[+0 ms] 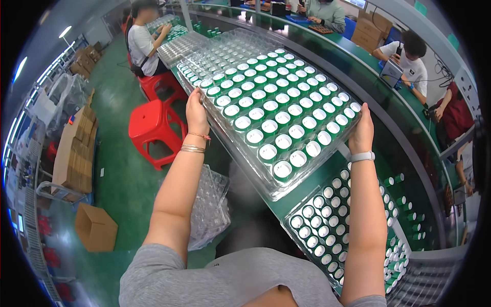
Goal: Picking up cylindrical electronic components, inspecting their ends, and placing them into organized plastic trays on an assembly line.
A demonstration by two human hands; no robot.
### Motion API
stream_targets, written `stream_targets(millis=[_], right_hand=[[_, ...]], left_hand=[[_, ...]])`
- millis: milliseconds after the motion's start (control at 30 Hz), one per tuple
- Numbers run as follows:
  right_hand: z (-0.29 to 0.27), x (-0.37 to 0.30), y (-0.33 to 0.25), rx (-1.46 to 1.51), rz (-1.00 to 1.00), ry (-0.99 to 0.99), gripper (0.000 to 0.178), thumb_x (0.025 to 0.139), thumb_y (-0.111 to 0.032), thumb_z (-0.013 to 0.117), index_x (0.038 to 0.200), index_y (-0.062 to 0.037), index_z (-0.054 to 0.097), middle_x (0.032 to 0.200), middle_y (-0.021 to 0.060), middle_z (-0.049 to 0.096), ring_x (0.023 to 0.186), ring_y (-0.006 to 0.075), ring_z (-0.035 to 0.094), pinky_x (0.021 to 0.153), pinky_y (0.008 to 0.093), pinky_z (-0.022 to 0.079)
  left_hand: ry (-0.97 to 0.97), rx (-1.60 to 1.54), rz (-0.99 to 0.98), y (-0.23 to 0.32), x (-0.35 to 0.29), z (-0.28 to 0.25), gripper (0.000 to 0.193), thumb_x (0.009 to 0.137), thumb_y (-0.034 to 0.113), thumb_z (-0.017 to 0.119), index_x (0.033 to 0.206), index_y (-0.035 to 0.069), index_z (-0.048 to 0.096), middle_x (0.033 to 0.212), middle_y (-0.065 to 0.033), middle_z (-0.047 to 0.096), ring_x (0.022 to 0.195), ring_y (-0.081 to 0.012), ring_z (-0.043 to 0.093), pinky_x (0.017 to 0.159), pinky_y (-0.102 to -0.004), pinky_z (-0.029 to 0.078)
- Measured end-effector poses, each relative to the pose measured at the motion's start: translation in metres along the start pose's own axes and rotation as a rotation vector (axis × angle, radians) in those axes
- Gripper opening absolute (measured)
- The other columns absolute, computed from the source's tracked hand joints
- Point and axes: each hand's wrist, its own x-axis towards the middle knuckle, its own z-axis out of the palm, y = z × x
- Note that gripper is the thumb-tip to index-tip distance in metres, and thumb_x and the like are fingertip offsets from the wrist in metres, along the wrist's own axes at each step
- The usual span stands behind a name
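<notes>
Above the near edge of the green bench (358, 77), the clear plastic tray (279, 115) of green-capped vials, probably flexible and rather heavy, is clamped at opposite edges by the left hand (197, 113) and right hand (362, 134).

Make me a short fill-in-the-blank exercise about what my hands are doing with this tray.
1. Both hands grip a clear plastic tray of green, white-topped ____.
2. The left hand holds the tray's ____ edge.
3. The right hand wears a white ____ at the wrist.

Missing words: cylinders; left; band
</notes>
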Motion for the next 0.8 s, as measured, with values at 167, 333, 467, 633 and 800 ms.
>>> stream_targets(millis=[167, 333, 467, 633, 800], right_hand=[[0.001, 0.001, -0.003, 0.068, 0.036, 0.021, 0.035, 0.098, -0.035, 0.051, 0.108, -0.0018, 0.059, 0.105, 0.0083, 0.066, 0.098, 0.0212, 0.061, 0.089, 0.0352, 0.047], [0.007, 0.011, 0.006, 0.093, 0.044, 0.076, 0.029, 0.096, -0.03, 0.052, 0.102, -0.0024, 0.061, 0.097, 0.0078, 0.067, 0.091, 0.0213, 0.063, 0.084, 0.0352, 0.049], [0.01, 0.012, 0.01, 0.126, 0.008, 0.137, 0.026, 0.096, -0.029, 0.052, 0.096, -0.0036, 0.06, 0.093, 0.0064, 0.066, 0.085, 0.0196, 0.062, 0.078, 0.0352, 0.049], [0.011, 0.007, 0.007, 0.123, 0.013, 0.126, 0.025, 0.095, -0.028, 0.052, 0.095, -0.0044, 0.059, 0.091, 0.0052, 0.065, 0.084, 0.019, 0.061, 0.077, 0.0347, 0.049], [0.009, 0.012, 0.011, 0.106, -0.011, 0.129, 0.026, 0.096, -0.029, 0.052, 0.095, -0.0047, 0.059, 0.093, 0.0051, 0.065, 0.085, 0.0193, 0.061, 0.077, 0.0341, 0.048]], left_hand=[[-0.004, -0.072, -0.127, -0.005, 0.002, 0.008, 0.038, 0.102, 0.027, 0.039, 0.115, -0.002, 0.058, 0.114, -0.0072, 0.063, 0.103, -0.0166, 0.058, 0.092, -0.0301, 0.043], [0.022, -0.041, -0.057, -0.012, 0.005, 0.003, 0.04, 0.102, 0.029, 0.039, 0.116, -0.003, 0.058, 0.114, -0.0086, 0.062, 0.102, -0.0176, 0.06, 0.09, -0.031, 0.046], [0.052, -0.048, -0.049, -0.01, -0.001, 0.009, 0.039, 0.104, 0.028, 0.037, 0.111, -0.003, 0.059, 0.107, -0.0059, 0.062, 0.098, -0.0145, 0.056, 0.09, -0.0291, 0.042], [0.05, 0.043, -0.002, -0.011, -0.002, 0.009, 0.04, 0.104, 0.03, 0.036, 0.11, -0.003, 0.059, 0.107, -0.0064, 0.061, 0.098, -0.0148, 0.055, 0.09, -0.0293, 0.042], [0.042, 0.033, 0.002, -0.013, 0.0, 0.007, 0.04, 0.105, 0.029, 0.036, 0.111, -0.003, 0.058, 0.107, -0.0067, 0.061, 0.098, -0.015, 0.055, 0.09, -0.0293, 0.041]])
